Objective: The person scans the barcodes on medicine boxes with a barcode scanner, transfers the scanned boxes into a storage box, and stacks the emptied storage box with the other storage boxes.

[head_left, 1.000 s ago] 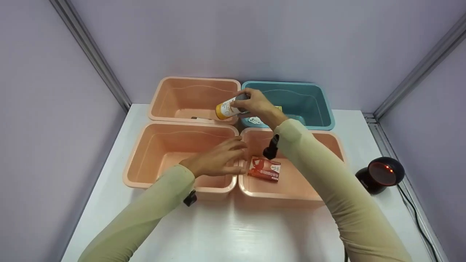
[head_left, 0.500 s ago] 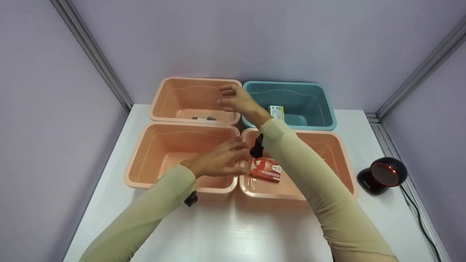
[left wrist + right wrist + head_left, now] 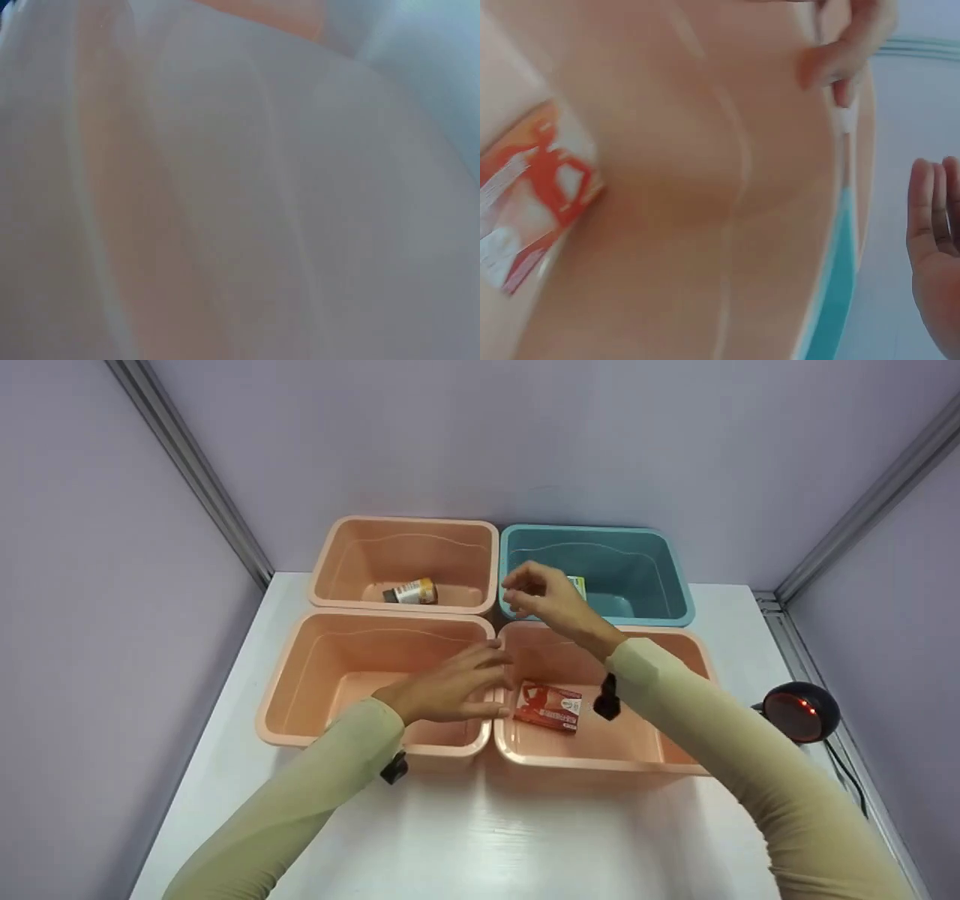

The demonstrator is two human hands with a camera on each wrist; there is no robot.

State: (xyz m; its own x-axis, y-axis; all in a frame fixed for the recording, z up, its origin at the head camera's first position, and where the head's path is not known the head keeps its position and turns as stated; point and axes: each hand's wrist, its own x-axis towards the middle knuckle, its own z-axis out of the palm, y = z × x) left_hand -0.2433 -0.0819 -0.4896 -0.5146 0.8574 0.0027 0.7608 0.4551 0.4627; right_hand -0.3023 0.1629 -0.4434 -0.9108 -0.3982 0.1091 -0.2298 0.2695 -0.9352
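My left hand [image 3: 454,684] hovers over the right end of the front-left pink bin [image 3: 279,682], fingers relaxed and holding nothing. My right hand [image 3: 559,601], also holding nothing with loosely bent fingers, hangs above the front edge of the blue bin [image 3: 671,577]. A white-and-orange bottle with a dark cap [image 3: 412,592] lies on its side in the back-left pink bin [image 3: 324,562]. In the front-right pink bin [image 3: 600,766] lies a flat red box [image 3: 549,707], also seen in the right wrist view. Part of a yellow-green and white box [image 3: 577,586] shows behind my right hand.
The pink bins and the blue bin stand close together in two rows on a white table [image 3: 480,840]. At the right stands a black device with red lights [image 3: 801,712] and a cable. Pale walls [image 3: 480,442] enclose the back and sides.
My right hand let go of the bottle, which now lies in the back-left bin. That hand then moved right, over the blue bin's front. My left hand stayed put.
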